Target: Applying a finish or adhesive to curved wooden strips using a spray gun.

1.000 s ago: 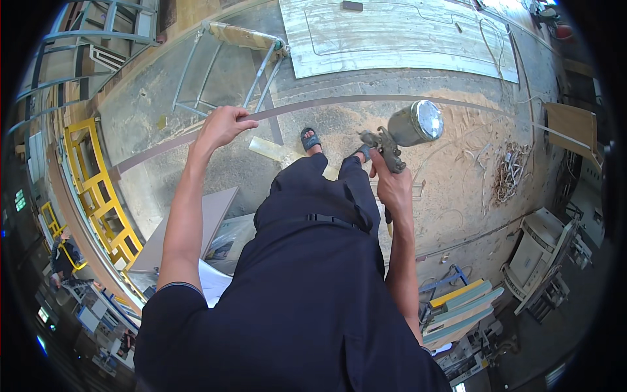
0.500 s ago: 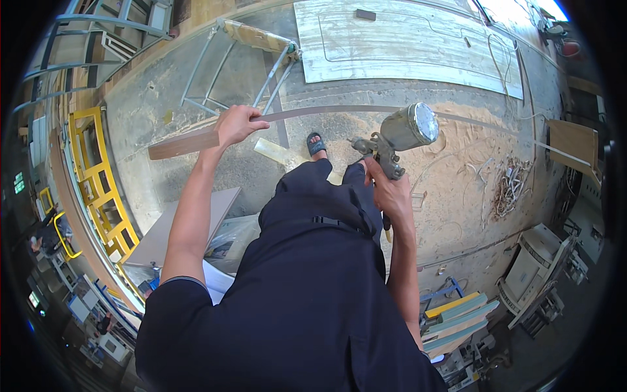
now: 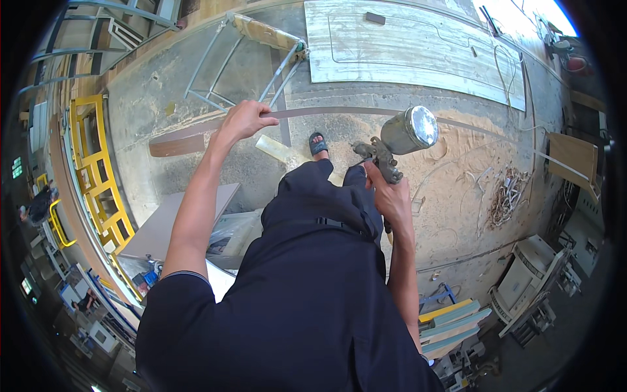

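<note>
My left hand (image 3: 243,121) fingers clench a long strip (image 3: 366,112), and my right hand (image 3: 390,196) fingers grip a spray gun (image 3: 395,145) just above them.

By the right hand (image 3: 392,196) the metal spray gun (image 3: 398,140) gleamed silver; the long brown wooden strip (image 3: 176,144) in the left hand (image 3: 243,121) showed dull grey farther along.

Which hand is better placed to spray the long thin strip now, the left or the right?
The right hand, probably. It already grips the spray gun, whose metal cup sits close beside the long thin strip. The left hand is occupied: it holds the strip up near its wider brown end.
</note>
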